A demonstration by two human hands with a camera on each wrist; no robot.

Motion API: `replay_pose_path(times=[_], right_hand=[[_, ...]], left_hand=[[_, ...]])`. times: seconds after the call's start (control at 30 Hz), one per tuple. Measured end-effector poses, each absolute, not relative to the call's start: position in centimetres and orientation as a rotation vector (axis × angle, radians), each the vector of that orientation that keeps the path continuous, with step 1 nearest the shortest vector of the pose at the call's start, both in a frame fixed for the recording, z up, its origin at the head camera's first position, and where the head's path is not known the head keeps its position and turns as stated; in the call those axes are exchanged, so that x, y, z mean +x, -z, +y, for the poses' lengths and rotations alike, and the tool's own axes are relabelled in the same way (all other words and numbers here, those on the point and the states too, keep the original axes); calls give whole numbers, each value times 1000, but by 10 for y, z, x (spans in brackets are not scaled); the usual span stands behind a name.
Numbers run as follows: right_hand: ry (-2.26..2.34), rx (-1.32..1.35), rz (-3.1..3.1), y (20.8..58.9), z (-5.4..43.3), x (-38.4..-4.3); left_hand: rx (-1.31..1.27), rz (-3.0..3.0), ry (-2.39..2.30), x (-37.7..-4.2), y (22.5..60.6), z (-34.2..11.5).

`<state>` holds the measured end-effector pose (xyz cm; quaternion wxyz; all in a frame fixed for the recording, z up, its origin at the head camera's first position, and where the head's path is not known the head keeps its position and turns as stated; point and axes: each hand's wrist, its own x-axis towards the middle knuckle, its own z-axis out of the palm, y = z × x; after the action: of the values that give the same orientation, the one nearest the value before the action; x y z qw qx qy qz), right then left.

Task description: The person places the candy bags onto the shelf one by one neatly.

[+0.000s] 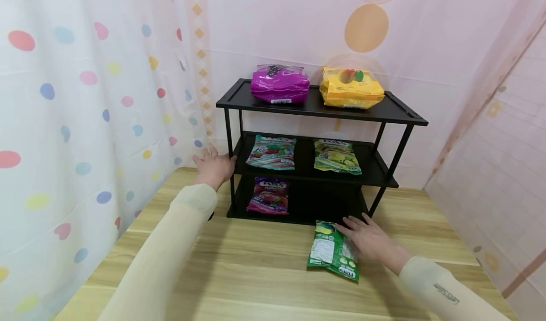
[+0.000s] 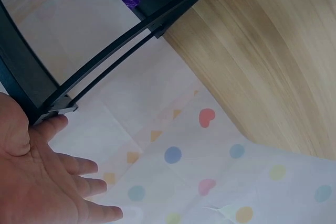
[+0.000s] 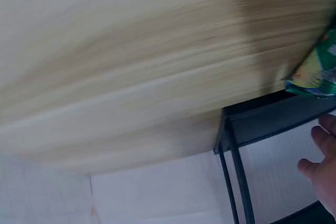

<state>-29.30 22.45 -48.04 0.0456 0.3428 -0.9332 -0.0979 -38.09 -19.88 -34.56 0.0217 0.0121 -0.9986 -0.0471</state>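
Observation:
A green candy bag (image 1: pixel 328 250) lies by the front edge of the bottom shelf, a white label panel facing up. My right hand (image 1: pixel 368 238) is at its upper right side, fingers extended over that edge. In the right wrist view, only part of the bag (image 3: pixel 317 69) shows, near the right hand (image 3: pixel 325 166); contact is unclear. My left hand (image 1: pixel 214 167) touches the left side of the black three-tier rack (image 1: pixel 304 157) at the middle shelf. In the left wrist view, the fingers of the left hand (image 2: pixel 47 177) are spread beside the rack's corner.
A purple bag (image 1: pixel 280 85) and a yellow bag (image 1: pixel 351 88) stand on the top shelf. On the middle shelf lie a teal bag (image 1: pixel 273 152) and a yellow-green bag (image 1: pixel 337 156). A purple-red bag (image 1: pixel 269 196) is at the bottom left. Curtains (image 1: pixel 128 74) surround the wooden table (image 1: pixel 256 264).

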Motion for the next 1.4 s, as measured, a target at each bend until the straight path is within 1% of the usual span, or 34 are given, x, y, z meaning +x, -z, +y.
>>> replay_pose_path(times=[0.27, 0.43, 0.53, 0.73, 0.93, 1.2, 1.3, 1.4], right_hand=[[629, 1294, -2655, 484, 246, -288], [753, 1486, -2356, 488, 252, -291], [783, 1553, -2187, 494, 252, -292], [783, 1550, -2139, 501, 244, -289], [748, 1554, -2141, 499, 237, -289], [484, 1564, -2297, 493, 224, -286], [358, 1528, -2316, 488, 215, -285], [113, 1449, -2323, 483, 206, -285]], left_hand=[[36, -3106, 142, -381, 345, -197], [47, -3099, 147, -380, 345, -199], [59, -3096, 146, -380, 346, -199], [58, -3092, 132, -381, 346, -199], [66, -3094, 133, -381, 345, -198], [63, -3097, 157, -381, 346, -197], [55, -3099, 147, -381, 345, -198], [51, -3102, 140, -381, 345, -198]])
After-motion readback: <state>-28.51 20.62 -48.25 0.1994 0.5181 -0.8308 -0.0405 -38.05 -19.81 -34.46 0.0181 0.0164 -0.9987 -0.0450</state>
